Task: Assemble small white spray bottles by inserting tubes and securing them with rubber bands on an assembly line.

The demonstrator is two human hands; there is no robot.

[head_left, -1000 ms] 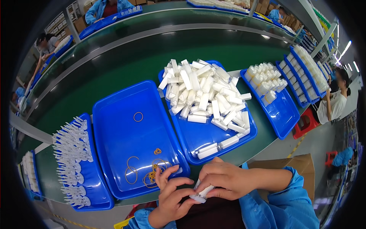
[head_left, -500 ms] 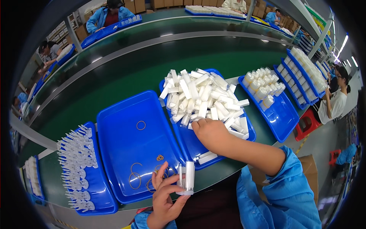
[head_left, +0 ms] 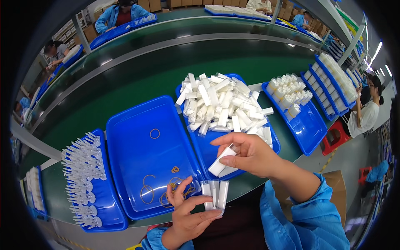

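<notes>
Near the front edge of the bench, my left hand (head_left: 189,218) grips a small group of slim white boxes in clear plastic sleeves (head_left: 223,195), standing upright side by side. Just above it to the right, my right hand (head_left: 256,156) pinches a tilted white box (head_left: 218,166) between thumb and fingers. Behind that hand, a heap of similar sleeved white boxes (head_left: 227,98) fills much of a blue tray (head_left: 208,156). Loose rubber bands (head_left: 146,195) lie in the large blue tray (head_left: 137,125) beside my left hand.
At the left, a blue tray (head_left: 110,200) holds rows of clear plastic pieces (head_left: 85,175). Banded bundles of white boxes (head_left: 287,91) stand in a tray at the right, next to stacked full trays (head_left: 333,79). Co-workers sit across the green conveyor (head_left: 137,75) and at far right.
My right hand has come back from the heap toward my left hand, with a white box now visible in it. The group in my left hand has turned slightly and shifted right.
</notes>
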